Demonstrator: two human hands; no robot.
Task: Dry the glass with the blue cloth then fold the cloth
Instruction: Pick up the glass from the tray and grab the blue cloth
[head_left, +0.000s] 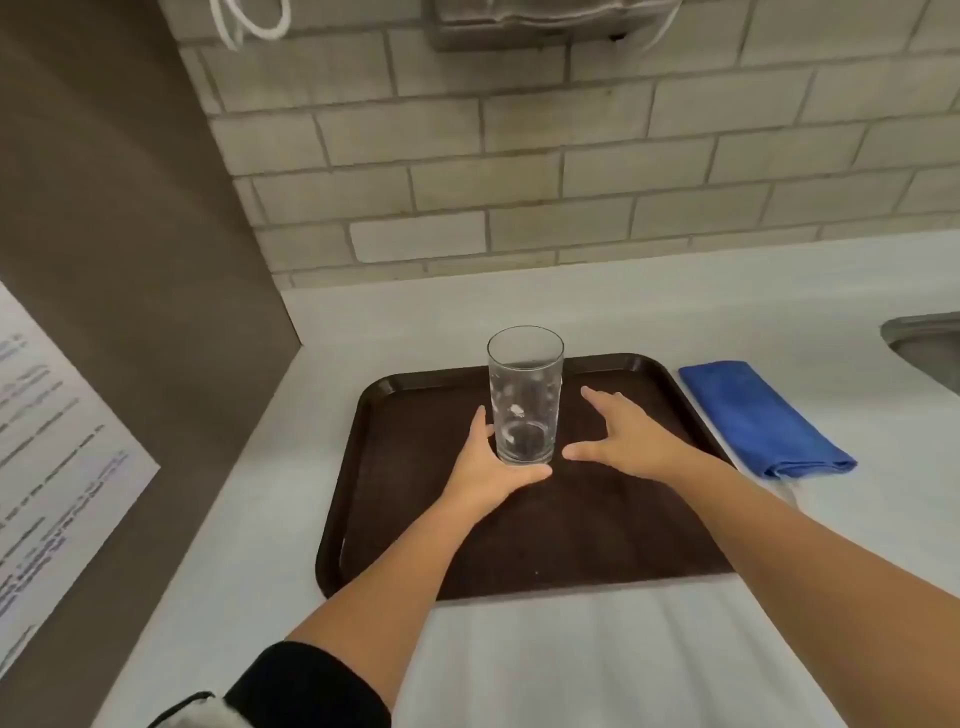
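Glass (525, 395): stands upright on the far half of the dark brown tray (415, 519), with water drops on its wall.
Left hand (493, 462): its grip curls around the base of the glass, thumb in front, fingers at the left side, touching it.
Right hand (623, 434): its grip is spread wide, holding nothing, just to the right of the glass and apart from it, over the tray.
Blue cloth (761, 418): lies folded on the white worktop (571, 665), just beside the tray's right edge.
Sink (930, 348): at the far right edge.
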